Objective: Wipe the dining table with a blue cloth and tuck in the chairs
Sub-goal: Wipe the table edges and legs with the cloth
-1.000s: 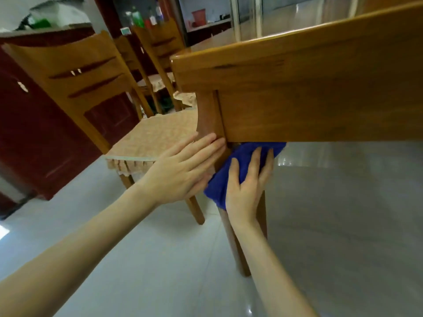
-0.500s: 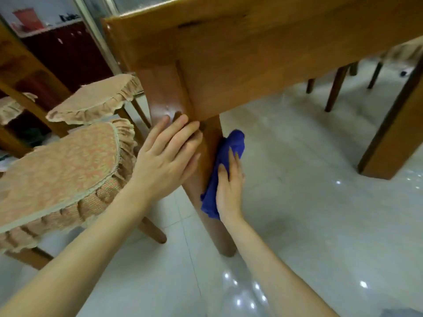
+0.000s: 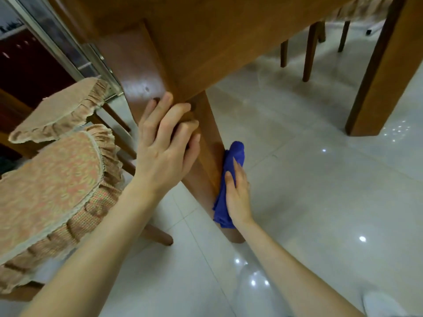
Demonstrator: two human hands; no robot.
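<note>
The wooden dining table (image 3: 206,42) fills the top of the view, seen from low down. Its near leg (image 3: 206,143) runs down the middle. My left hand (image 3: 167,145) lies flat on the upper part of that leg, fingers spread, holding nothing. My right hand (image 3: 238,193) presses a bunched blue cloth (image 3: 229,179) against the leg's right face, lower down. A chair with a frilled peach cushion (image 3: 48,184) stands at the left, pulled out from the table. A second cushioned chair (image 3: 59,110) stands behind it.
Glossy white floor tiles (image 3: 309,191) spread to the right and front. Another table leg (image 3: 384,72) stands at the far right. Chair legs (image 3: 309,44) show beyond the table. A dark red cabinet (image 3: 25,65) and a metal door frame (image 3: 68,53) are at the left.
The view has dropped lower under the table. My right hand has slid the blue cloth down the leg. My left hand stays on the upper leg.
</note>
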